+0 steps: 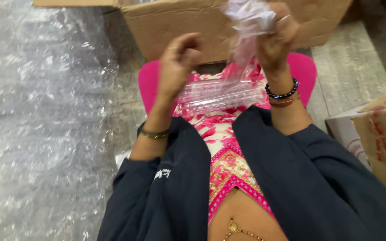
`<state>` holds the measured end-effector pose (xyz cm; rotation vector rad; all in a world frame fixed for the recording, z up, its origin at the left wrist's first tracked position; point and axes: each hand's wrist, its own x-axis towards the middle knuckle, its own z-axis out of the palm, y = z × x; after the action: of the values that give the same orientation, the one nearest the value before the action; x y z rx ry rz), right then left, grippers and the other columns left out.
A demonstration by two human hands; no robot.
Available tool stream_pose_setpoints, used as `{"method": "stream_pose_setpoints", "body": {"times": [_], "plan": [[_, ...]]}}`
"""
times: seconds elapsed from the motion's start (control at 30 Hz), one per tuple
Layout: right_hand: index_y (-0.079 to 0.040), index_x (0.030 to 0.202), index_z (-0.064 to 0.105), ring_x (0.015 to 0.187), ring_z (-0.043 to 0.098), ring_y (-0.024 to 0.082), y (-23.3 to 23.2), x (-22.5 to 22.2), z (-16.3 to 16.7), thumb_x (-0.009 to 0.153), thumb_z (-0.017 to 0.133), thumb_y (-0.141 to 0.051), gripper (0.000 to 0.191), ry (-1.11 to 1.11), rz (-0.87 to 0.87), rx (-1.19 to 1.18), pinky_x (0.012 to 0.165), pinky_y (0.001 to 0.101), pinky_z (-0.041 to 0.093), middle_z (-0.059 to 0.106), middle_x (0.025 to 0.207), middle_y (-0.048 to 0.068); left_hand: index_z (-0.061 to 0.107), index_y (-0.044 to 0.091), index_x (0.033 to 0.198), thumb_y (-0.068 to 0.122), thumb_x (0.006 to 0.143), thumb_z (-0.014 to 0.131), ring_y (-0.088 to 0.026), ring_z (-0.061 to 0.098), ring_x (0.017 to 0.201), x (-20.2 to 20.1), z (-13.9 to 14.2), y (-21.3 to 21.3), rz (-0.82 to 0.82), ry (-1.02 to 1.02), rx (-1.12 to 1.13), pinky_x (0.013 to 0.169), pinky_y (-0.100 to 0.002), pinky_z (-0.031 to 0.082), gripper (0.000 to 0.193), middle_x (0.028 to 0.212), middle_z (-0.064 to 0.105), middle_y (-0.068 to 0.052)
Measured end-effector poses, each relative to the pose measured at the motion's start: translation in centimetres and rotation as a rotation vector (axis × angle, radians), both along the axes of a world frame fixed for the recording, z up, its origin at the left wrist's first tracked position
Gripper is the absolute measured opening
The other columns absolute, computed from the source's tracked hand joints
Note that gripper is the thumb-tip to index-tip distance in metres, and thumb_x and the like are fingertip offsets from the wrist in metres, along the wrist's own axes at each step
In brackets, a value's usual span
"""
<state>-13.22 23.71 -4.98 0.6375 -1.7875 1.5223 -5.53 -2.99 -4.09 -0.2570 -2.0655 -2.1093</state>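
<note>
My right hand is raised at the top centre, its fingers closed on the bunched top of a clear plastic bag. The bag hangs down from it toward my lap. Below it, across my pink flowered lap, lies a clear plastic tray with rows of small pockets. My left hand hovers just left of the bag, fingers curled, its fingertips near the tray's left end; whether it touches the plastic is unclear. Both arms wear dark sleeves and wrist bangles.
A large brown cardboard box stands just beyond my knees. A broad sheet of bubble wrap covers the floor on the left. Another cardboard box sits at the right edge. I sit on a pink stool.
</note>
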Motion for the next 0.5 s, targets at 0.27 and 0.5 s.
{"method": "stream_pose_setpoints", "body": {"times": [0.27,0.5], "plan": [[-0.003,0.121,0.062,0.084,0.059,0.016,-4.5,1.9,0.1,0.099,0.085,-0.026,0.039,-0.114,0.119,0.272,0.073,0.0321,0.047,0.061,0.098,0.007,0.074,0.003,0.102,0.032,0.099,0.067,-0.005,0.067,0.071,1.0,-1.9,4.7,0.005,-0.091,0.088,0.060,-0.021,0.053,0.031,0.085,0.075,0.001],[-0.003,0.145,0.046,0.118,0.062,0.014,-7.3,4.5,-0.7,0.101,0.081,-0.025,0.061,-0.412,0.861,0.014,0.099,0.0331,0.053,0.061,0.132,0.007,0.064,0.009,0.078,0.037,0.096,0.074,-0.001,0.043,0.058,0.7,-4.1,2.7,0.158,-0.118,0.245,0.050,-0.021,0.032,0.034,0.067,0.055,0.008]]}}
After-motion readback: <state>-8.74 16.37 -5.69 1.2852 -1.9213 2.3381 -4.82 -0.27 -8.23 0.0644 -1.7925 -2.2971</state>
